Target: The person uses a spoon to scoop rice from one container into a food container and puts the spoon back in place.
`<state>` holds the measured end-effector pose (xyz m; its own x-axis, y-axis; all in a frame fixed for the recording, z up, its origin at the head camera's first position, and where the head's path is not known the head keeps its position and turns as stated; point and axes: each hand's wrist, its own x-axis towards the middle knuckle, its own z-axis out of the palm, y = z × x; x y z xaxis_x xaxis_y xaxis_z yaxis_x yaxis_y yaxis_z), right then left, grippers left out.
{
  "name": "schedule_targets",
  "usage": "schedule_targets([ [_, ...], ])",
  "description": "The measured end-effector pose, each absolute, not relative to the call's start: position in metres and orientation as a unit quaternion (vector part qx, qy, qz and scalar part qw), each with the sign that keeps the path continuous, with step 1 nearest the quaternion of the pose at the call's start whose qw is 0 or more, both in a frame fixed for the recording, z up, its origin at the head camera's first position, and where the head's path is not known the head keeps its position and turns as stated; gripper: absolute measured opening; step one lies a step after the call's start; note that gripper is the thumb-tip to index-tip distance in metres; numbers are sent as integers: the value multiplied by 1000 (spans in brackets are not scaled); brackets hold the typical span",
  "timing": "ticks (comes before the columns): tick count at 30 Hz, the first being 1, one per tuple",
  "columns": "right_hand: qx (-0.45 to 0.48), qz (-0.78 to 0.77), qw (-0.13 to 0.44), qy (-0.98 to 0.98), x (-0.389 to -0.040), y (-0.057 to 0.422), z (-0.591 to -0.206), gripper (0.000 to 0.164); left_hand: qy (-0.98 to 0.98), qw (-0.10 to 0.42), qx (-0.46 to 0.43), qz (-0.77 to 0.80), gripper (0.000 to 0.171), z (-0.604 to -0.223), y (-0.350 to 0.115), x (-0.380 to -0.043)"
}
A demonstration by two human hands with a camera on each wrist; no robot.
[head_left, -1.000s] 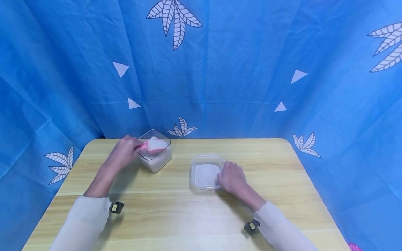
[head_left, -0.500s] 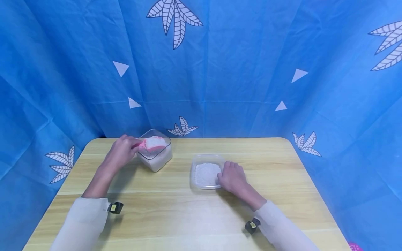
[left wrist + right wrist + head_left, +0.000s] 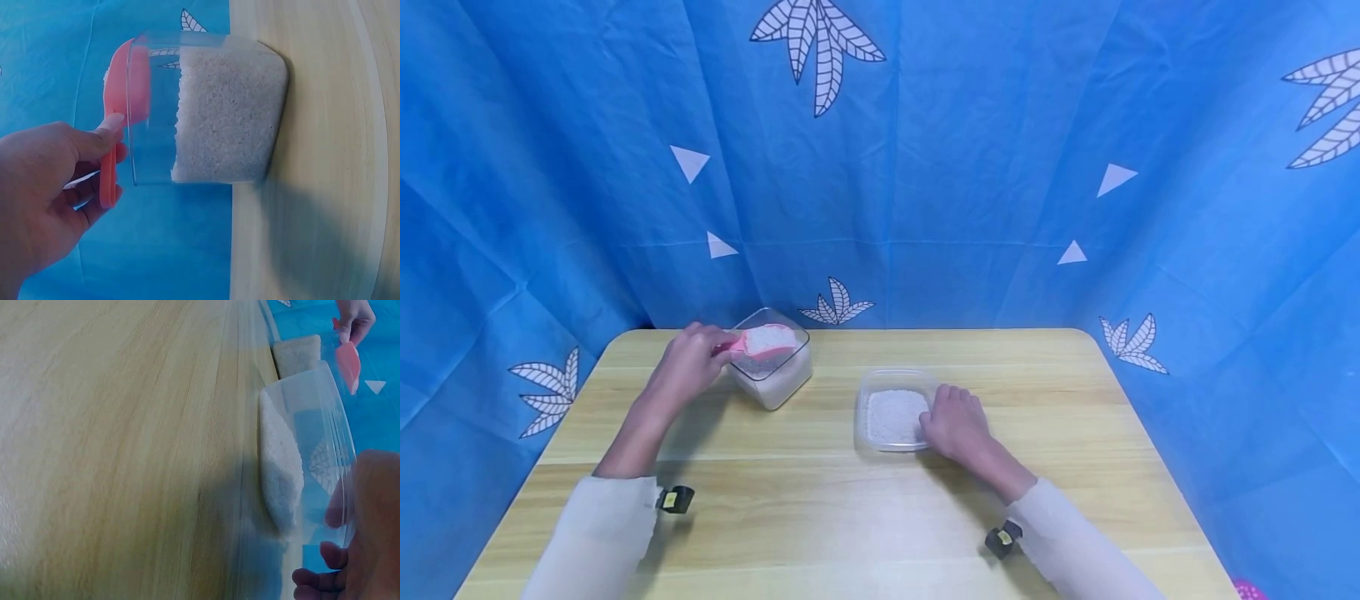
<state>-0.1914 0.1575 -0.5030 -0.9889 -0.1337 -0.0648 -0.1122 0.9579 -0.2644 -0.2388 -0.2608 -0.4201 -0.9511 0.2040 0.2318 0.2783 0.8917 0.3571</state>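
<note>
My left hand [image 3: 688, 358] pinches the handle of a pink scoop [image 3: 126, 84] between thumb and fingers. White grains that look like rice [image 3: 770, 336] fill the scoop, which is held at the mouth of a tall clear container [image 3: 153, 144]. That container stands on the table and is well filled with the same grains [image 3: 228, 115]. Farther right, my right hand [image 3: 957, 427] grips the right side of a low clear plastic tub [image 3: 315, 412] at its rim, thumb and fingers on either side of the wall. A shallower layer of white grains [image 3: 895, 415] lies in the tub.
Both containers stand on a light wooden table [image 3: 820, 525]. A blue curtain [image 3: 970, 183] with leaf prints hangs behind and on both sides. Black wrist devices [image 3: 676, 499] sit at both sleeves. Something pink [image 3: 1247, 590] shows at the lower right edge.
The heap in the scoop looks flatter than a second ago, and the scoop has tilted slightly. Both hands have kept nearly the same place, and the containers have not visibly moved.
</note>
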Motion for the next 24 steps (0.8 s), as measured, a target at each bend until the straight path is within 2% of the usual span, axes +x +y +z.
schedule_targets([
  [17,-58,-129,50,989,-191,158,-503,29,-965,94,-132,-206,35,-408,-248,-231],
  [24,-59,-129,47,989,-193,158,-503,30,-963,110,-144,-201,36,-403,-240,-227],
])
